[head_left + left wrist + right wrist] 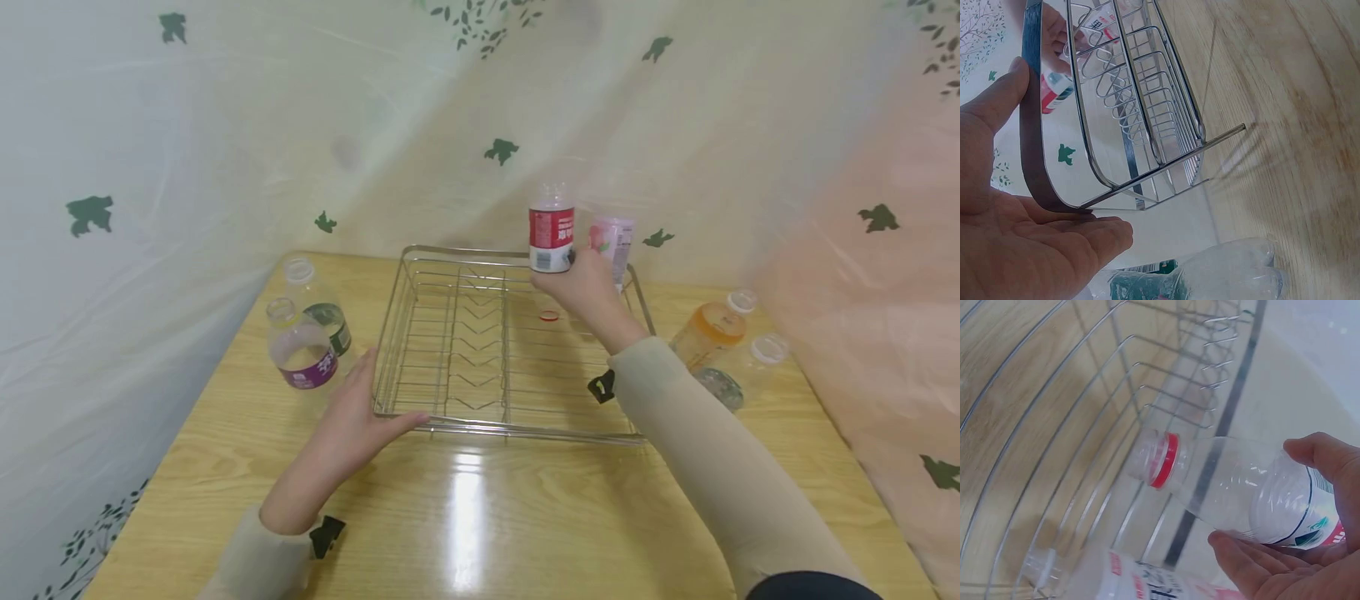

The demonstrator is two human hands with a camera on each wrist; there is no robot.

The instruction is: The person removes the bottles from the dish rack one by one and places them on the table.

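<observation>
My right hand (592, 287) grips a clear plastic bottle (552, 229) with a red and white label, over the back right of a wire dish rack (480, 427). That bottle is upside down; its red neck ring (1165, 461) is near the rack's wires in the right wrist view. Beside it a pink-and-white-labelled bottle (619, 237) stands neck down in the rack, partly behind the hand. My left hand (352, 425) rests at the rack's front left corner, thumb (1007, 94) against the rim and fingers extended along the left side.
Left of the rack stand a purple-labelled bottle (309, 367) and a green-labelled bottle (328, 317). An orange-labelled bottle (712, 329) and a clear bottle (761, 367) stand on the right, partly behind the right sleeve. A patterned curtain (420, 125) hangs behind the wooden table (562, 517).
</observation>
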